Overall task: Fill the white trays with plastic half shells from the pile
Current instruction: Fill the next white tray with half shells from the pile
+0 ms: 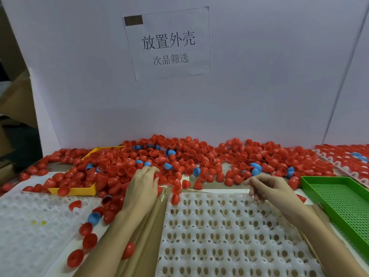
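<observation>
At the near edge of the pile, left hand stretched forward, palm down, fingertips buried among red half shells; cannot tell whether anything is gripped under the fingers. Right hand hovering over the far edge of the middle white tray, wrist cocked, fingers loosely curled and hanging, nothing held. Both forearms bare, angled in from the lower corners.

Heaped along the foot of a white board: glossy red half shells, smooth and rounded like egg halves, with a few pale blue ones mixed in. Some lying open side up, hollow and thin-walled. Partly swamped by the heap, a yellow tray with low rigid walls.

Middle white tray: translucent moulded plastic, a grid of oval cups with holes, brown cardboard showing through; one red shell on its far left corner. To the left, a second white tray, same bumpy moulding, with loose red shells and one blue shell along its right edge. To the right, a green tray, rectangular, perforated floor. Far right, another white tray filled with red shells. On the board, a taped paper sign with printed characters.
</observation>
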Motion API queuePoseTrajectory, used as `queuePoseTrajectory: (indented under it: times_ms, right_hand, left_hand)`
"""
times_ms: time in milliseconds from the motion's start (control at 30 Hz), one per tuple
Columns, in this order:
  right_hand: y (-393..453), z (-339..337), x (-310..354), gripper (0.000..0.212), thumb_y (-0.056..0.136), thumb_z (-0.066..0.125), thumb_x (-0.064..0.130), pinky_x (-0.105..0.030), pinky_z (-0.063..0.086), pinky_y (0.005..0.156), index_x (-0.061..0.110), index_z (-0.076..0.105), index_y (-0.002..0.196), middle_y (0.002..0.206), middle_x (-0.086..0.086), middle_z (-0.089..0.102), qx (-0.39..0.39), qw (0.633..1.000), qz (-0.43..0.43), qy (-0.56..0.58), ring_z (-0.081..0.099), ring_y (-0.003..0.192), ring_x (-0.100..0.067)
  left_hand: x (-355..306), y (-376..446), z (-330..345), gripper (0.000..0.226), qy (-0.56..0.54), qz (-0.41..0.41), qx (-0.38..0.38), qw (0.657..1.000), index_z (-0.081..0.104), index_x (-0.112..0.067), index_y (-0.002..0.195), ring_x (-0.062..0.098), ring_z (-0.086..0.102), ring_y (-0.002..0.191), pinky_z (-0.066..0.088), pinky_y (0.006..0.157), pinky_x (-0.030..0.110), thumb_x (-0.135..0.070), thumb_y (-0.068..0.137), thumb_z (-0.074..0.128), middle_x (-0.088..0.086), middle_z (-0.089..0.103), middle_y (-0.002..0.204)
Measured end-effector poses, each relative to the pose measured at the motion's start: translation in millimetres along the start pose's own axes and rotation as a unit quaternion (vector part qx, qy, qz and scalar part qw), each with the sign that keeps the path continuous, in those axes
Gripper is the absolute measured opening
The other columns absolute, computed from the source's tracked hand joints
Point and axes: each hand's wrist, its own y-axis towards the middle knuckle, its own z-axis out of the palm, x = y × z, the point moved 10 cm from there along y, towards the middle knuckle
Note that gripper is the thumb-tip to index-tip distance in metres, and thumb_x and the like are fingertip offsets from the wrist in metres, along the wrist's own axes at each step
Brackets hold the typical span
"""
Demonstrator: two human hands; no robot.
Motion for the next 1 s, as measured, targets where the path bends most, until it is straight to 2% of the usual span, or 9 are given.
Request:
queuePoseTrajectory:
  times_ms: [100, 233, 300, 400, 533, 733, 867, 933, 1000]
  right_hand:
    - [1, 1, -1, 0.028, 0.109, 0.054, 0.02, -0.022, 0.053, 0.06, 0.011, 0.08, 0.102, 0.081, -0.012, 0.074, 0.002, 1.0, -0.002, -0.001, 0.066, 0.067, -0.019]
    - [0, 2, 0, 0.028, 0.109, 0.054, 0.019, -0.021, 0.054, 0.06, 0.012, 0.08, 0.102, 0.082, -0.012, 0.075, 0.003, 1.0, -0.002, 0.0, 0.067, 0.067, -0.018]
    - [-1, 1, 1, 0.028, 0.11, 0.054, 0.019, -0.021, 0.055, 0.061, 0.011, 0.079, 0.102, 0.082, -0.012, 0.075, 0.002, 1.0, -0.006, -0.004, 0.067, 0.067, -0.017]
    - [-1, 0, 2, 0.028, 0.11, 0.053, 0.018, -0.021, 0.055, 0.061, 0.012, 0.079, 0.103, 0.082, -0.012, 0.076, 0.001, 1.0, -0.005, -0.008, 0.067, 0.067, -0.016]
    - [-3, 2, 4, 0.029, 0.11, 0.053, 0.017, -0.019, 0.053, 0.06, 0.01, 0.079, 0.102, 0.081, -0.011, 0.075, -0.001, 1.0, -0.007, -0.012, 0.066, 0.066, -0.016]
    - [-6, 1, 6, 0.029, 0.11, 0.052, 0.017, -0.021, 0.054, 0.061, 0.011, 0.079, 0.103, 0.081, -0.011, 0.075, -0.005, 1.0, -0.006, -0.021, 0.065, 0.067, -0.016]
    - [-5, 1, 5, 0.028, 0.11, 0.053, 0.018, -0.022, 0.054, 0.062, 0.011, 0.079, 0.103, 0.081, -0.009, 0.075, -0.004, 1.0, -0.003, -0.026, 0.065, 0.068, -0.016]
    - [-5, 1, 5, 0.028, 0.11, 0.053, 0.019, -0.022, 0.054, 0.062, 0.011, 0.079, 0.103, 0.081, -0.009, 0.075, -0.003, 1.0, -0.002, -0.024, 0.065, 0.068, -0.017]
    - [-5, 1, 5, 0.028, 0.11, 0.053, 0.019, -0.023, 0.054, 0.062, 0.012, 0.08, 0.103, 0.082, -0.009, 0.075, -0.004, 1.0, -0.001, -0.023, 0.065, 0.068, -0.017]
  left_hand:
    - [-2, 18, 28, 0.033, 0.126, 0.051, 0.08, 0.987, 0.062, -0.019, 0.132, 0.017, 0.052, 0.123, 0.045, 0.102, 0.031, -0.01, 0.101, 0.057, -0.004, 0.06, 0.132]
    - [2, 39, 32, 0.018, 0.197, 0.075, 0.115, 0.971, 0.065, -0.019, 0.119, 0.017, 0.054, 0.114, 0.046, 0.09, 0.029, -0.016, 0.103, 0.057, -0.003, 0.062, 0.12]
    - [0, 43, 26, 0.016, 0.174, 0.078, 0.107, 0.976, 0.066, -0.017, 0.117, 0.017, 0.055, 0.11, 0.051, 0.086, 0.03, -0.02, 0.103, 0.06, -0.003, 0.061, 0.115]
    - [-20, 38, 11, 0.01, 0.005, 0.076, 0.078, 0.994, 0.07, -0.016, 0.108, 0.011, 0.059, 0.103, 0.052, 0.087, 0.027, -0.017, 0.099, 0.067, -0.008, 0.062, 0.11]
    - [-63, 2, 9, 0.01, -0.176, 0.118, 0.123, 0.97, 0.075, -0.024, 0.101, -0.001, 0.064, 0.102, 0.051, 0.091, 0.014, -0.017, 0.094, 0.075, -0.021, 0.066, 0.105]
    - [-71, -33, 28, 0.006, -0.164, 0.138, 0.154, 0.965, 0.07, -0.034, 0.1, -0.009, 0.059, 0.105, 0.045, 0.086, 0.006, -0.029, 0.097, 0.071, -0.027, 0.063, 0.108]
    - [-66, -36, 28, 0.008, -0.144, 0.155, 0.178, 0.961, 0.063, -0.041, 0.099, -0.002, 0.063, 0.093, 0.053, 0.076, 0.016, -0.034, 0.098, 0.066, -0.021, 0.065, 0.113]
    - [-64, -39, 28, 0.004, -0.094, 0.178, 0.176, 0.964, 0.06, -0.042, 0.103, 0.0, 0.064, 0.1, 0.056, 0.085, 0.023, -0.04, 0.099, 0.058, -0.019, 0.066, 0.117]
    - [-64, -41, 29, 0.007, -0.073, 0.197, 0.171, 0.963, 0.06, -0.041, 0.105, 0.0, 0.057, 0.124, 0.047, 0.104, 0.019, -0.042, 0.101, 0.055, -0.019, 0.067, 0.12]
